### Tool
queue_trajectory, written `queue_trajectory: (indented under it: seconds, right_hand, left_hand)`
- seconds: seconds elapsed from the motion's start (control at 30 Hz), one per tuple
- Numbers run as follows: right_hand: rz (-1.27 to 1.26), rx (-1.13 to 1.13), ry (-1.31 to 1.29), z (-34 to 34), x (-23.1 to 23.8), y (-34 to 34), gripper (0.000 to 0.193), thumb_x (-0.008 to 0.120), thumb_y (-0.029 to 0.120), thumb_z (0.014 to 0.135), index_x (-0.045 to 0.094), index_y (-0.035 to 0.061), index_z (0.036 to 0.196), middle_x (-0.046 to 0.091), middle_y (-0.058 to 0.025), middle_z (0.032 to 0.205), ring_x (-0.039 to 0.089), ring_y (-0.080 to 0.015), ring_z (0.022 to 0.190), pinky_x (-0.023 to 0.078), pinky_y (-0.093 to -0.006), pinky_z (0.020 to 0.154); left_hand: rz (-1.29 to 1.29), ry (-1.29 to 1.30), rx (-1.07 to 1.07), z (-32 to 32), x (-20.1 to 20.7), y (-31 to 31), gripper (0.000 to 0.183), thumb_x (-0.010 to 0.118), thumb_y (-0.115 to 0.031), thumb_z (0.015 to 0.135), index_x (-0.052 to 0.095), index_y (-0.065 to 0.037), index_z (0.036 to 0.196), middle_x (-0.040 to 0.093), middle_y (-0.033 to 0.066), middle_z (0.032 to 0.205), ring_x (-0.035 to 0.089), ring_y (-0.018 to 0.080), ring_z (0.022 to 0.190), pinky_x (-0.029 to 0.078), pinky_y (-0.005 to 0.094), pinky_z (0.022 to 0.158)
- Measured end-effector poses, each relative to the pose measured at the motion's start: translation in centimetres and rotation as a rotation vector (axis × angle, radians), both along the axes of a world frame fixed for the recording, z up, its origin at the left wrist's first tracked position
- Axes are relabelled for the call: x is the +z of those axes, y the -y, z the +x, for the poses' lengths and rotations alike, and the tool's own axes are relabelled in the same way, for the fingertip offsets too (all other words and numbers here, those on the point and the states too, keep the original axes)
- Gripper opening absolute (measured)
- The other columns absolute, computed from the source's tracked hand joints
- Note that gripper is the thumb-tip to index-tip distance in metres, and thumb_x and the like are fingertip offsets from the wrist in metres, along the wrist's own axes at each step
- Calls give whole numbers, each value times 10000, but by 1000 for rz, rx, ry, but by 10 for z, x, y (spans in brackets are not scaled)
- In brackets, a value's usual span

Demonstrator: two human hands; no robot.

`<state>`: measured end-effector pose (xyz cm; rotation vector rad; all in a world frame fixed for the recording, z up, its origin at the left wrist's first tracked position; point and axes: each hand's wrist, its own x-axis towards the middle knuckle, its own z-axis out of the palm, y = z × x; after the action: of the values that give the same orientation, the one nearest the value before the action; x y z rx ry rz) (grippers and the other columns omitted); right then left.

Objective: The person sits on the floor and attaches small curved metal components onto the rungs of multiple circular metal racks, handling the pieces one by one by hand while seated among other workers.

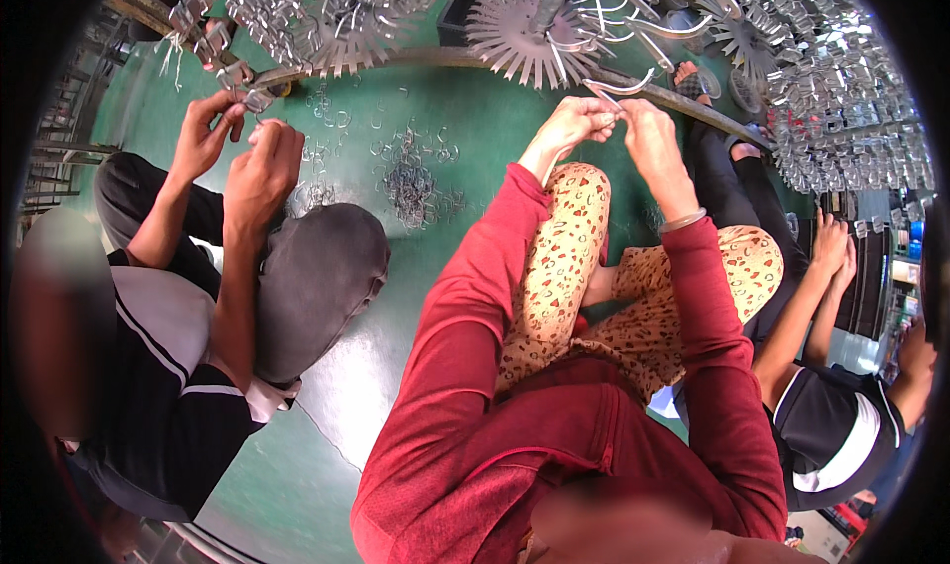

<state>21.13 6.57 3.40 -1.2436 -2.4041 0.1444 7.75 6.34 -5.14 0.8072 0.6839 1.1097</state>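
My left hand (pixel 572 129) and my right hand (pixel 649 141) are raised close together above my knees, fingertips nearly meeting. Both are closed in a pinch. A curved silver metal hook (pixel 635 88) stands up at the fingertips of my right hand, its bend just below the hanging rack. What my left fingers pinch is too small to make out. Right beyond my hands is a toothed metal disc (pixel 534 32), fixed round a grey post, with more curved hooks (pixel 643 20) beside it.
A bent metal bar (pixel 435 57) crosses in front of me. Small metal clips (pixel 411 180) lie heaped on the green floor (pixel 336 416). Dense strings of metal pieces (pixel 841 99) hang at right. Co-workers sit on both sides; the left one's hands (pixel 259 163) hold a metal piece.
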Motion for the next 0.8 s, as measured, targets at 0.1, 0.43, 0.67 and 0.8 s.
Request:
queue_trajectory:
  seconds: [0.1, 0.43, 0.67, 0.8]
  right_hand:
    - [10, -21, 75, -13, 3, 10, 102, 535, -15, 724, 558, -47, 818, 581, -236, 826, 586, -389, 772, 472, -447, 661]
    - [-148, -152, 154, -22, 16, -1, 178, 633, 128, 692, 575, -39, 668, 578, -259, 692, 590, -402, 711, 480, -438, 632]
    - [-285, -239, -8, -6, 11, -23, 139, 615, 62, 712, 631, -50, 793, 591, -254, 713, 605, -388, 745, 479, -419, 673]
    - [-199, -169, -12, -15, 11, -35, 138, 613, 61, 717, 645, -36, 810, 591, -252, 718, 607, -382, 742, 479, -415, 666]
  left_hand:
    - [26, -35, -40, -7, -4, -2, 166, 589, -112, 849, 599, 10, 961, 589, 31, 812, 555, 98, 701, 489, 226, 680]
    - [151, -109, -19, -5, -9, -10, 127, 614, -96, 824, 636, 3, 899, 613, 24, 784, 554, 92, 662, 482, 221, 622]
    - [-148, 100, 54, -16, -23, 0, 287, 614, -162, 838, 572, -5, 1075, 608, 66, 950, 596, 130, 831, 507, 256, 742]
    - [-286, 339, 219, -41, -43, -10, 384, 648, -162, 812, 523, -16, 1144, 586, 89, 1057, 575, 172, 927, 497, 333, 800]
